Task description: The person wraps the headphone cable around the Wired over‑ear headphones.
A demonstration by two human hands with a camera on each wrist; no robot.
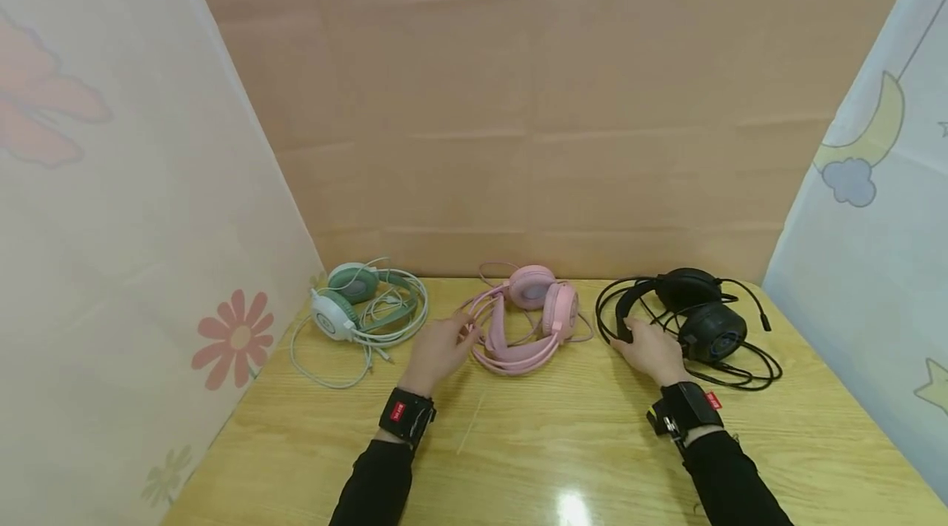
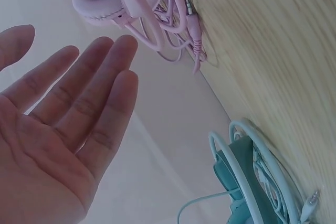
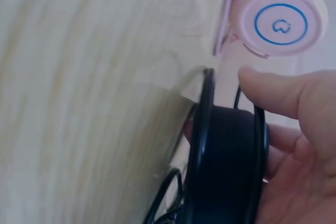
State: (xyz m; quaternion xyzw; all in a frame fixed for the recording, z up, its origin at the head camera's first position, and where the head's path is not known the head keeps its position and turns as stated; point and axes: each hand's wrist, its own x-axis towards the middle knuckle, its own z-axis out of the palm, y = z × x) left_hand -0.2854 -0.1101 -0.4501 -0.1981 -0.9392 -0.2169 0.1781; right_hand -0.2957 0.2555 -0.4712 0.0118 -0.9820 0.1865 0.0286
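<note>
Pink headphones [image 1: 560,310] lie on the table in the middle of the head view, their cable coiled round them. My left hand [image 1: 439,351] is just left of their headband. In the left wrist view its fingers [image 2: 86,106] are spread and nearly straight, with nothing in the palm. At the right lie black headphones [image 1: 713,333], ear cups pointing right. My right hand [image 1: 655,351] holds their headband [image 3: 223,166], fingers behind it and thumb at its near edge. Green and white headphones [image 1: 335,316] with a pale cable sit left of my left hand.
Loose cable of the black headphones [image 1: 773,370] spreads to the right, and the green pair's cable [image 1: 326,384] loops toward the front. A brown paper-covered wall [image 1: 526,139] closes the back. Patterned sheets [image 1: 222,221] stand at both sides of the wooden table [image 1: 504,460].
</note>
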